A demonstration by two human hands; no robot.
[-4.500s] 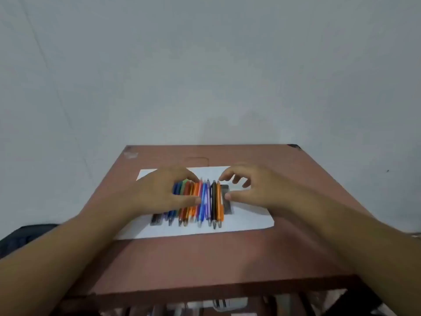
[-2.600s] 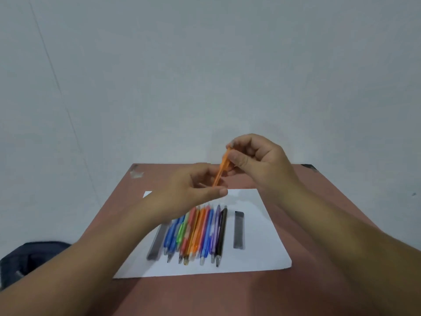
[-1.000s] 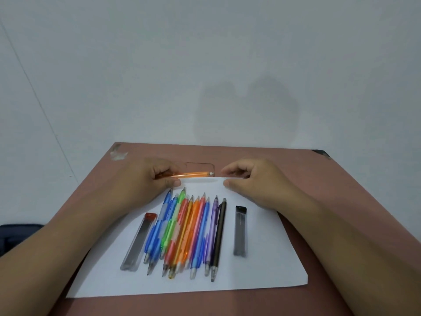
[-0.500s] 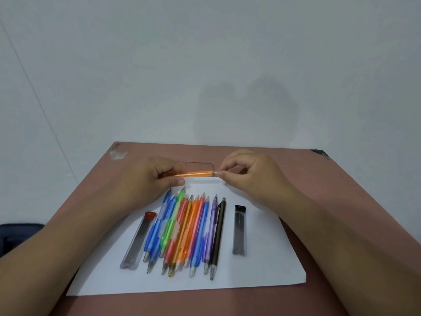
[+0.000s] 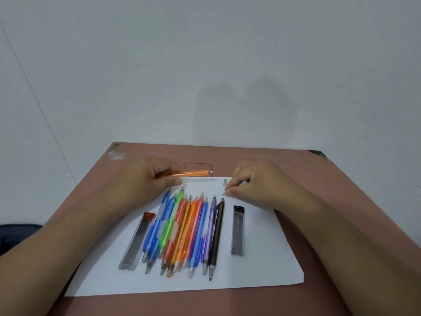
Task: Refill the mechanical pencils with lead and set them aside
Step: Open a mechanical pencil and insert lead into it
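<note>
Brown desk (image 5: 296,169), white sheet (image 5: 262,270). Left hand (image 5: 145,181) gripping orange pencil (image 5: 193,173) at far edge; right hand (image 5: 255,183) pinching eraser (image 5: 224,192) (tiny). Park eraser w/ cap (image 5: 224,182), keep pencil steady.

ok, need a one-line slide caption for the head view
Left hand holds an orange pencil while right hand sets its small eraser on the paper.

Both forearms (image 5: 68,242) are bare, no sleeves or jewellery.
</note>
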